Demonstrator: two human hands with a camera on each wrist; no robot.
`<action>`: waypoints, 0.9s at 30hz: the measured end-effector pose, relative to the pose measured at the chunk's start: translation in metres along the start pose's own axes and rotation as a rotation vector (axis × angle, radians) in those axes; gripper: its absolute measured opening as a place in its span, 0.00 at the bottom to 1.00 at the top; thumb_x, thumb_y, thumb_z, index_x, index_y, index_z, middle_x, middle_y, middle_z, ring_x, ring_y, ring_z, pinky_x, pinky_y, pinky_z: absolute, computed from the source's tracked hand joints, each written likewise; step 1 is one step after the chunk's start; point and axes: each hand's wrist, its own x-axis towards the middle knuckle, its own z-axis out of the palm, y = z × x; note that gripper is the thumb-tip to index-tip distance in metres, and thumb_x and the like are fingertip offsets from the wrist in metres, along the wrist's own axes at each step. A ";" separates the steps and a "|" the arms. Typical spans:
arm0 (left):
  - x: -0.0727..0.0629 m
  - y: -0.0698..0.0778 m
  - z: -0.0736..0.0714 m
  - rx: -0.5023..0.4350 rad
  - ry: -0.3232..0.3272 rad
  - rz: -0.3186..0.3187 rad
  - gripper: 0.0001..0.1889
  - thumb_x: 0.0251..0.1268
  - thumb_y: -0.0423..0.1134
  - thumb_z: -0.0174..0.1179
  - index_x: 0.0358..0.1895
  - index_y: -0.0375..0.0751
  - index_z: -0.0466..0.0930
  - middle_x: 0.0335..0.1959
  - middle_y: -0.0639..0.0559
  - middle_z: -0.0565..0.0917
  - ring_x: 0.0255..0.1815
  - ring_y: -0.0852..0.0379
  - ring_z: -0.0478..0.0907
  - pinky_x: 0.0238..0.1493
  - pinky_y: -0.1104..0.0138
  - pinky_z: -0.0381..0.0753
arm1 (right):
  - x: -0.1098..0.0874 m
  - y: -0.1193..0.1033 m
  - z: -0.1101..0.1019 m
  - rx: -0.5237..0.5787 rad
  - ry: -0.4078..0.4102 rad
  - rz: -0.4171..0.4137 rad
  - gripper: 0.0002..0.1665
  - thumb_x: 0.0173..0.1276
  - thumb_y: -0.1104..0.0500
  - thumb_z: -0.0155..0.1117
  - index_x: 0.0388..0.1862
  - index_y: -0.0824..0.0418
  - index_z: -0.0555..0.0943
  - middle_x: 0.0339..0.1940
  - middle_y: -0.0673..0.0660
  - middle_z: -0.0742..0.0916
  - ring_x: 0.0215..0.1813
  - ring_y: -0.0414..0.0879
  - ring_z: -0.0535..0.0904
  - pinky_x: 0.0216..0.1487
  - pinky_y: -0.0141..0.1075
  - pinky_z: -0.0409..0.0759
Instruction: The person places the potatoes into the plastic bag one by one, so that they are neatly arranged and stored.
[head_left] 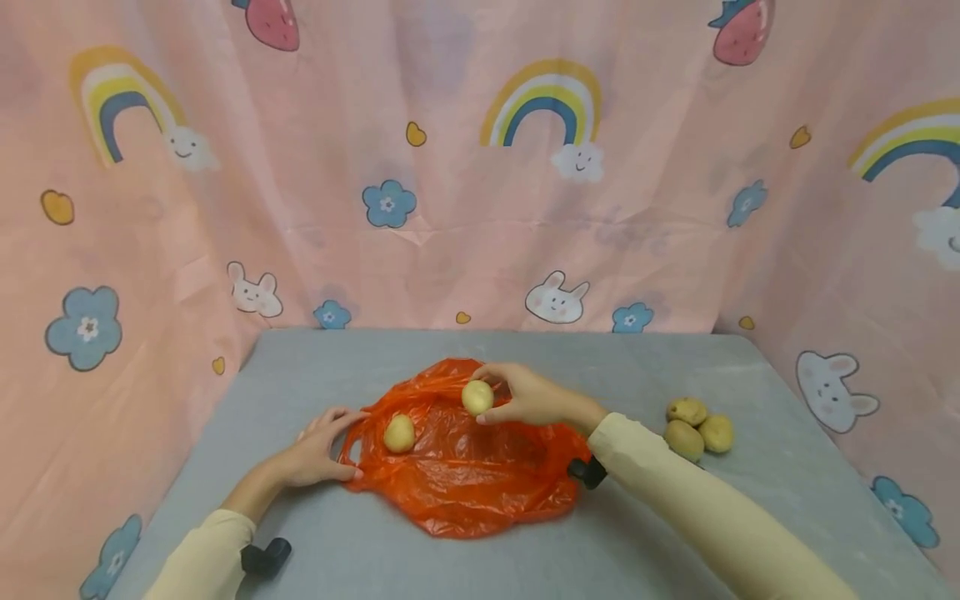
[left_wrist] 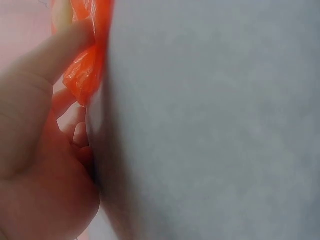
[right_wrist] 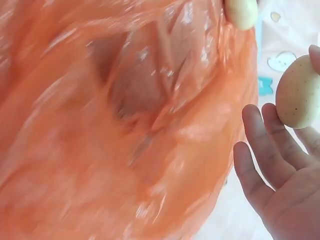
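Observation:
An orange-red plastic bag (head_left: 457, 475) lies spread out on the grey table. My right hand (head_left: 528, 396) holds a small pale-yellow potato (head_left: 477, 397) above the bag, between thumb and fingers. Dark specks dot the held potato (right_wrist: 300, 92) in the right wrist view, where the lower fingers of that hand stretch out free of it. Another potato (head_left: 399, 433) rests on the bag's left part. At the bag's left end, by a handle opening, my left hand (head_left: 318, 450) touches the plastic with thumb and forefinger spread apart.
Three more potatoes (head_left: 684, 440) sit close together on the right of the table (head_left: 600, 542), beyond the right forearm. A pink patterned curtain (head_left: 465, 225) hangs behind the table and along both sides. A black wrist mount (head_left: 266, 557) shows on the left sleeve.

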 end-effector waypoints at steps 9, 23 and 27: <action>-0.001 -0.001 0.002 -0.011 -0.014 -0.018 0.45 0.51 0.48 0.75 0.75 0.46 0.66 0.72 0.37 0.62 0.70 0.31 0.58 0.65 0.29 0.53 | 0.026 -0.012 0.024 0.055 -0.057 0.021 0.31 0.64 0.56 0.74 0.64 0.58 0.75 0.60 0.57 0.82 0.56 0.50 0.83 0.55 0.41 0.82; 0.000 0.002 -0.001 0.012 -0.016 -0.025 0.46 0.50 0.48 0.75 0.75 0.45 0.66 0.73 0.34 0.62 0.71 0.29 0.58 0.66 0.28 0.52 | 0.057 -0.017 0.052 -0.054 -0.168 0.113 0.30 0.63 0.60 0.75 0.63 0.58 0.77 0.63 0.58 0.81 0.61 0.50 0.77 0.62 0.45 0.78; 0.002 0.001 -0.001 0.017 -0.014 -0.026 0.46 0.50 0.49 0.75 0.75 0.46 0.66 0.73 0.35 0.62 0.71 0.30 0.58 0.66 0.29 0.54 | 0.062 -0.019 0.056 -0.070 -0.153 0.132 0.29 0.63 0.60 0.75 0.62 0.57 0.77 0.62 0.58 0.81 0.59 0.49 0.77 0.62 0.45 0.78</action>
